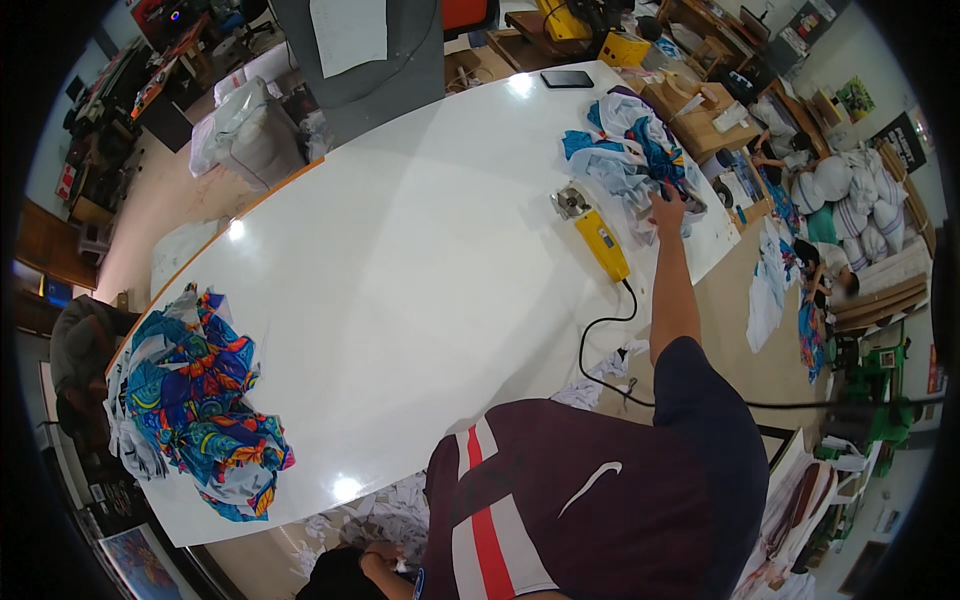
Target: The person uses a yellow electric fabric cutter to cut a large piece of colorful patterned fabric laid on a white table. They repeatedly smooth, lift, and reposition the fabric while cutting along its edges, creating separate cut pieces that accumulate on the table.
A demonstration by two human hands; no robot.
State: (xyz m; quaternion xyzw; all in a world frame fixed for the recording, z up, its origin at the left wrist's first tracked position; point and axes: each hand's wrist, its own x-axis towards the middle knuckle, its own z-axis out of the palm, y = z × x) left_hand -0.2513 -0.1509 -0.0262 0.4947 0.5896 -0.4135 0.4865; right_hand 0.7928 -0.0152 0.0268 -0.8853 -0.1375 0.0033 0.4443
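My right arm stretches across the white table, and my right hand [668, 208] is at the near edge of a crumpled pile of blue, white and multicoloured printed fabric [625, 150]. Its fingers are bent and closed on the cloth, partly lost among the folds. Just left of that hand lies a yellow handheld electric fabric cutter [602, 245] with a metal head and a black cord. Low in the picture, below the table edge, my left hand [383, 556] is beside something black, and its fingers are too small to make out.
Another heap of bright printed fabric [205, 400] covers the left end of the white table [400, 270]. A phone [567, 79] lies at the far edge. The cutter's cord [585, 350] runs off the near edge to the right. White scraps [400, 510] litter the floor; people work at far right.
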